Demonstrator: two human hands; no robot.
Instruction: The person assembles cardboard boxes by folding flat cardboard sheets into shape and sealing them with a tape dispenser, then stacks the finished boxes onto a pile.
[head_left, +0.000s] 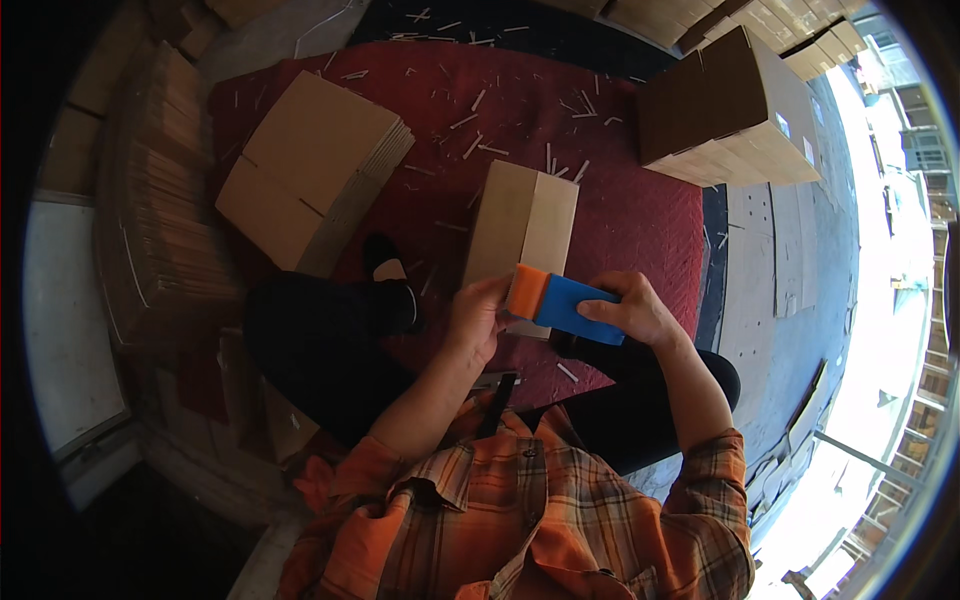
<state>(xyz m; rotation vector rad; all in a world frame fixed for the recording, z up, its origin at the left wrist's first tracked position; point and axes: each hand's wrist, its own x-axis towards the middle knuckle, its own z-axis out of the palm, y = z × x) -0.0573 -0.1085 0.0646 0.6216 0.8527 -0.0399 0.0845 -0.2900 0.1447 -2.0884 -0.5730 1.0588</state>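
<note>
Orange plaid sleeves fill the lower middle of the frame, and both forearms rise from them toward the centre. Between the two hands sits a small blue-and-orange block (560,303), held in the air just right of centre, over the near end of a folded cardboard box (522,232). Its long axis runs from left, slightly higher, to right, slightly lower: the orange end points left, the longer blue part points right.

Left hand (478,318) meets the orange end, fingers curled so the tips press that end from the left and below. Right hand (630,312) wraps the blue end, thumb lying along the top face and the other fingers closed behind it. Both hands grip the block; the right covers more of it and seems to carry it.

Beneath lies a dark red quilted mat (630,200) strewn with pale slivers. A stack of flattened cartons (310,170) lies at upper left, an assembled brown carton (725,110) at upper right. Dark trouser legs (320,340) cross the mat left of centre.
</note>
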